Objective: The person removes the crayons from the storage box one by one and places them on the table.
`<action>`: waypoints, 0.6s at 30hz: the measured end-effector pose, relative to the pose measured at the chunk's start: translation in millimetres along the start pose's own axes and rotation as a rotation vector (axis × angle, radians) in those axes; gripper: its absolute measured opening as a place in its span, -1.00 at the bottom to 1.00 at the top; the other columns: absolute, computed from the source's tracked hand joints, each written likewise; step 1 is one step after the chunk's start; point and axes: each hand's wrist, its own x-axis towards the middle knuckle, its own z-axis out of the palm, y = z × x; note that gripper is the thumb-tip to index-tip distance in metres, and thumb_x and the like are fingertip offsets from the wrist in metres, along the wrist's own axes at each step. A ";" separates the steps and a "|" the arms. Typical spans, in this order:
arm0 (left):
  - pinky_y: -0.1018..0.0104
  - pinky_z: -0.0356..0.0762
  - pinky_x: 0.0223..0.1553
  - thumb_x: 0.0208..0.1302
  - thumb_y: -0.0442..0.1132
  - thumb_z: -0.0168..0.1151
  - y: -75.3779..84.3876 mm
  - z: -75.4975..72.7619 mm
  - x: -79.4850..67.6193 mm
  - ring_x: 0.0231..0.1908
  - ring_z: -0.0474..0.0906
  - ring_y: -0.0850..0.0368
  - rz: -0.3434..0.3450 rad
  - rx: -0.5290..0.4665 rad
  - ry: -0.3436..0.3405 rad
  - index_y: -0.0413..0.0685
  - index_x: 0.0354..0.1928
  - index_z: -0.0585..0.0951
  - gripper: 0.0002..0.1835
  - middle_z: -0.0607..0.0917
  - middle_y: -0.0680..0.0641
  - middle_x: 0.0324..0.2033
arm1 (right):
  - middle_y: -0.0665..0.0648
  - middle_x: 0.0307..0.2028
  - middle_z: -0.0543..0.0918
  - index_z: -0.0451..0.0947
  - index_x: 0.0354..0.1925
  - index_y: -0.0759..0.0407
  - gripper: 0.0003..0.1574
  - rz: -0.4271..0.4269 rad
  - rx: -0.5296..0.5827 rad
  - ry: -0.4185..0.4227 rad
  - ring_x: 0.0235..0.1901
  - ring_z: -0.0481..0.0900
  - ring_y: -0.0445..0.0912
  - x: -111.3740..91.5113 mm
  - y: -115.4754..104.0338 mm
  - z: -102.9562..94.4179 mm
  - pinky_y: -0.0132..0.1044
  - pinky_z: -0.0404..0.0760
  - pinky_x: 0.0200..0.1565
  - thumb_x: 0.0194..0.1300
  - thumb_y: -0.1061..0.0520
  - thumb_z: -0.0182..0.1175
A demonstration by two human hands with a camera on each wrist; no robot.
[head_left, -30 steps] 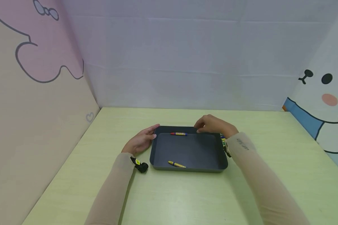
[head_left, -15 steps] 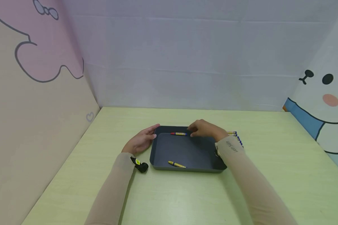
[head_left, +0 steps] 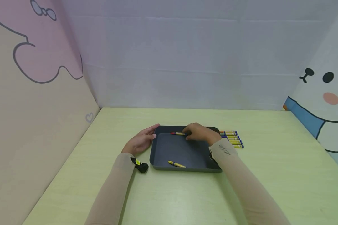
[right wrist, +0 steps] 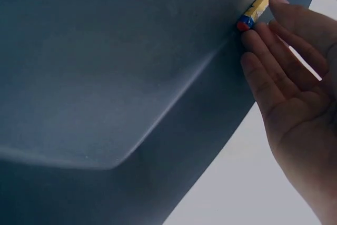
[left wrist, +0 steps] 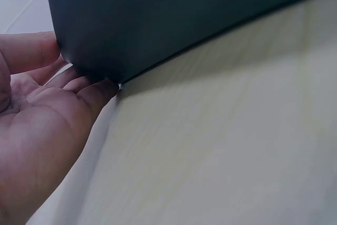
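A red-tipped crayon in a yellow and blue wrapper lies along the far wall of a dark grey tray. My right hand is at that crayon's right end, over the far rim. In the right wrist view, its thumb and fingertips lie close beside the crayon, the fingers loosely extended; whether they touch it is unclear. A yellow crayon rests near the tray's front wall. At the tray's left side, my left hand rests its thumb and extended fingers against the outer wall.
Just right of the tray, several yellow-wrapped crayons lie side by side in a row, partly hidden by my right wrist. The tray stands on a pale wooden table, with a plain wall behind and decorated panels at both sides.
My right hand has moved left along the far rim and down to the red crayon, uncovering the row of crayons. My left hand, the tray and both crayons in it stay put.
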 end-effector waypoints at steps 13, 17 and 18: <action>0.12 -0.36 0.49 0.44 -0.52 -0.19 0.3 0.3 2.0 0.49 -0.54 0.09 -0.033 -0.036 0.046 -0.08 0.52 -0.04 -0.33 -0.37 0.03 0.52 | 0.24 -0.02 0.58 0.58 0.08 0.32 -0.63 -0.099 -0.104 0.151 -0.02 0.57 0.06 0.1 -6.8 16.0 -0.14 0.58 0.01 0.30 0.27 0.20; 0.10 -0.37 0.49 0.43 -0.53 -0.20 0.6 1.3 1.5 0.49 -0.54 0.06 -0.029 -0.033 0.044 -0.09 0.52 -0.04 -0.33 -0.37 0.01 0.52 | 0.22 -0.07 0.58 0.61 0.04 0.30 -0.67 -0.092 -0.082 0.175 -0.06 0.57 0.04 0.3 -6.9 18.5 -0.15 0.59 -0.01 0.31 0.26 0.19; 0.10 -0.37 0.49 0.43 -0.52 -0.20 0.7 1.5 1.5 0.49 -0.53 0.06 -0.029 -0.030 0.046 -0.09 0.52 -0.04 -0.33 -0.37 0.01 0.52 | 0.22 -0.08 0.58 0.61 0.03 0.30 -0.68 -0.090 -0.080 0.178 -0.07 0.57 0.04 0.4 -6.8 18.6 -0.15 0.59 -0.02 0.32 0.26 0.19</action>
